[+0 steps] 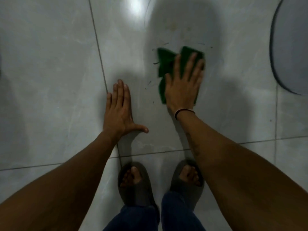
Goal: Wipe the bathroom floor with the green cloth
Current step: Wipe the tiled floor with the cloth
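The green cloth (165,62) lies crumpled on the grey tiled floor (50,80), a little right of centre. My right hand (184,85) presses flat on top of it, fingers spread, covering its lower right part; a thin band circles that wrist. My left hand (119,110) rests flat on a bare tile to the cloth's left, fingers together and thumb out, holding nothing. Small dark specks and short strands lie on the tile around the cloth.
My two feet in dark slippers (135,184) stand at the bottom centre. A round grey mat or lid (291,47) sits at the right edge. Dark grout lines cross the floor, and a light glare (135,5) shines at top centre.
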